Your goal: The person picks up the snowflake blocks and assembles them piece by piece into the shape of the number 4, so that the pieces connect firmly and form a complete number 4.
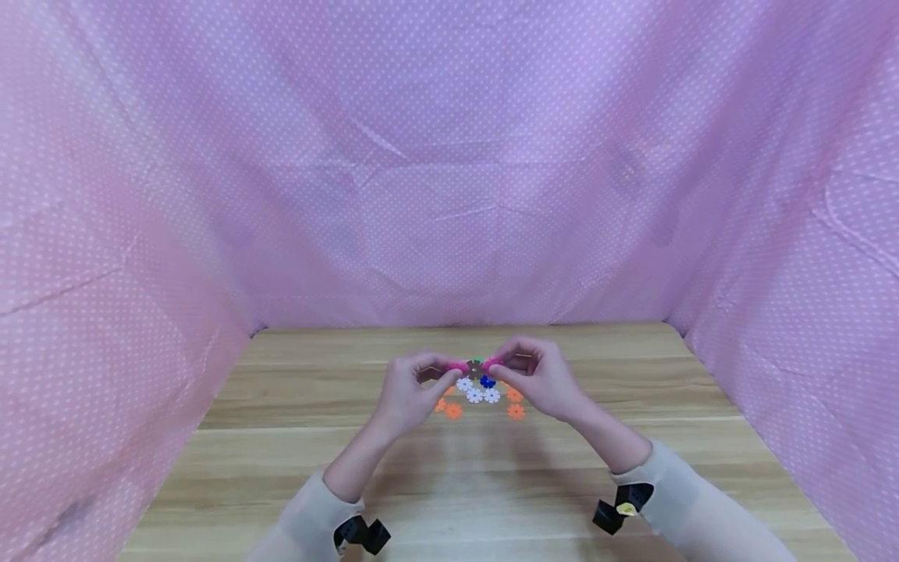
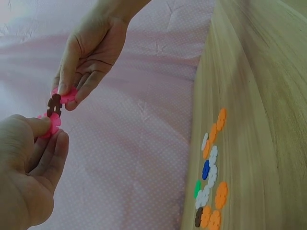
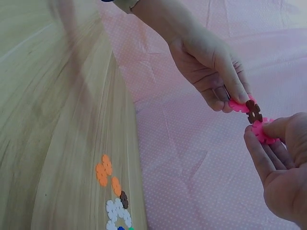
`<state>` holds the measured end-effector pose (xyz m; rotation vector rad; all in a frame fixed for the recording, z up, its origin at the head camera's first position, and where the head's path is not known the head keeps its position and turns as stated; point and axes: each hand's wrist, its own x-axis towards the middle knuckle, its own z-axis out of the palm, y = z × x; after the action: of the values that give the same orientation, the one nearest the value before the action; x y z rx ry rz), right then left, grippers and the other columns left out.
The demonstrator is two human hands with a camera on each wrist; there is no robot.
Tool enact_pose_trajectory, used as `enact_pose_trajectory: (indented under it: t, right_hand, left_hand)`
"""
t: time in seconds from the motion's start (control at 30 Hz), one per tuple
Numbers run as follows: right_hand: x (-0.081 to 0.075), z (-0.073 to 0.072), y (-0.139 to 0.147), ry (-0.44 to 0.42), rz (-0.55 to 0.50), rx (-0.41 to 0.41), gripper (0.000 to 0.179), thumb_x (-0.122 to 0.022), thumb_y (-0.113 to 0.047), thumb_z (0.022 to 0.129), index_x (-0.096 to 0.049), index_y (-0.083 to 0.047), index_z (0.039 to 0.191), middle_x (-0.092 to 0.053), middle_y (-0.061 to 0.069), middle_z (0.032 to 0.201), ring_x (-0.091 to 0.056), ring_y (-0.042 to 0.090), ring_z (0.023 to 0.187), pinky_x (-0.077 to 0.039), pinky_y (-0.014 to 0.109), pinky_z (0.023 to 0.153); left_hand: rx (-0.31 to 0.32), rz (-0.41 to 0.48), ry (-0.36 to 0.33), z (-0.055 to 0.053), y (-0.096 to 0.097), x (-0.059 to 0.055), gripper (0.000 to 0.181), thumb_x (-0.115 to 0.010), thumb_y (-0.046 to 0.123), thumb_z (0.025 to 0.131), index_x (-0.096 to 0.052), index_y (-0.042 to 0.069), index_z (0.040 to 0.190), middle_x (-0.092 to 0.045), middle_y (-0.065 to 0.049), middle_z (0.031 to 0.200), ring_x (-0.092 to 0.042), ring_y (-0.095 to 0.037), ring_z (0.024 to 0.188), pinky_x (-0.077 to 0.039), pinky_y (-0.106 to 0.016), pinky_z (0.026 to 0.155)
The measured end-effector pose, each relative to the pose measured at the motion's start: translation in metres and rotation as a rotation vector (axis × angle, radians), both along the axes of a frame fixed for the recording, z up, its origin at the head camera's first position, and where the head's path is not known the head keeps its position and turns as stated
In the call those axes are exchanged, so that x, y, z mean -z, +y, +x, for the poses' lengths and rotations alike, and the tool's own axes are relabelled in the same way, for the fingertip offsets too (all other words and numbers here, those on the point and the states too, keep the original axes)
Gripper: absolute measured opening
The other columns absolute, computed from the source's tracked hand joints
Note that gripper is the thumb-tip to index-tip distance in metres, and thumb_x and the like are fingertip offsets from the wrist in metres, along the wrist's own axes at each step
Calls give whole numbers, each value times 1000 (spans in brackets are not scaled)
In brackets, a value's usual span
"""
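Observation:
Above the table, my left hand (image 1: 414, 390) pinches a pink notched interlocking disc (image 2: 53, 124) between thumb and fingers. Opposite it, my right hand (image 1: 537, 378) pinches a second pink interlocking disc (image 3: 264, 132). A brown interlocking disc (image 3: 254, 113) joins the two pink ones, standing at an angle to them in a short row. Fingertips cover part of each pink disc, so how deep the notches sit cannot be seen. Beneath the hands lie loose discs: white ones (image 1: 474, 396), a blue one (image 1: 488, 382) and orange ones (image 1: 516, 411).
A green disc (image 2: 197, 189) and a loose brown disc (image 2: 198, 217) lie among the others on the wood-grain table (image 1: 449, 499). Pink dotted cloth (image 1: 449, 195) hangs around the back and sides of the table.

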<state>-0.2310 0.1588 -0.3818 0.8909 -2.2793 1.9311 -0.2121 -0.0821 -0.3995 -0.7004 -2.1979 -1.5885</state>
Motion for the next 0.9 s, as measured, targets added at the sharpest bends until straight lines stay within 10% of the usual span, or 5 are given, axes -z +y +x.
enact_pose_trajectory:
  t: [0.9]
  right_hand:
    - [-4, -4, -4, 81, -23, 10, 10, -75, 9, 92, -72, 9, 102, -76, 31, 101, -81, 10, 87, -70, 37, 79]
  left_hand:
    - [0, 40, 22, -1, 2, -3, 8, -81, 3, 93, -81, 3, 101, -82, -11, 98, -79, -20, 91, -68, -30, 91]
